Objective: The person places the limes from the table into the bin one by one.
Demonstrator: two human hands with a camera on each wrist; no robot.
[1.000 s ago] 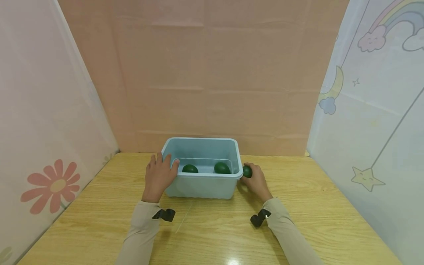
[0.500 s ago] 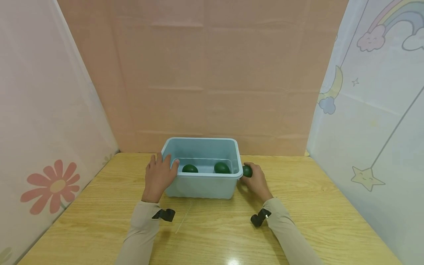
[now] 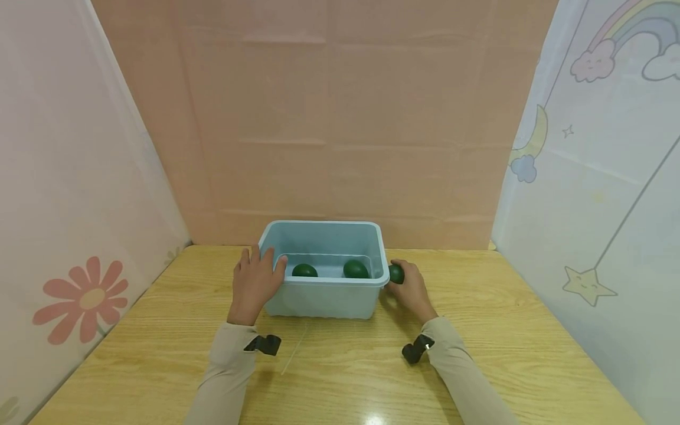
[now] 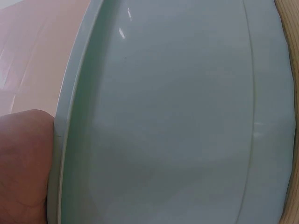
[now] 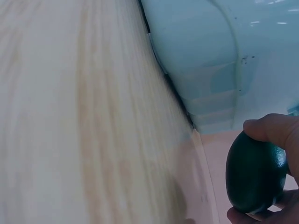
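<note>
In the head view a pale blue plastic bin (image 3: 324,299) stands mid-table, with two dark green avocados inside, a left one (image 3: 305,270) and a right one (image 3: 355,269). Its front wall partly hides both. The left hand (image 3: 255,289) rests over the bin's front left corner, fingers spread and thumb at the front rim. Just outside the bin's right wall, the right hand (image 3: 410,291) grips a third avocado (image 5: 256,172), smooth, glossy and egg-shaped. In the right wrist view, its thumb lies on one side of the fruit and fingertips on the other.
A light wooden table (image 3: 340,378) lies under everything, backed by a creased peach-coloured sheet (image 3: 340,124). Patterned cloths hang at both sides, a flowered one (image 3: 90,177) on the left and one with a star (image 3: 589,287) on the right.
</note>
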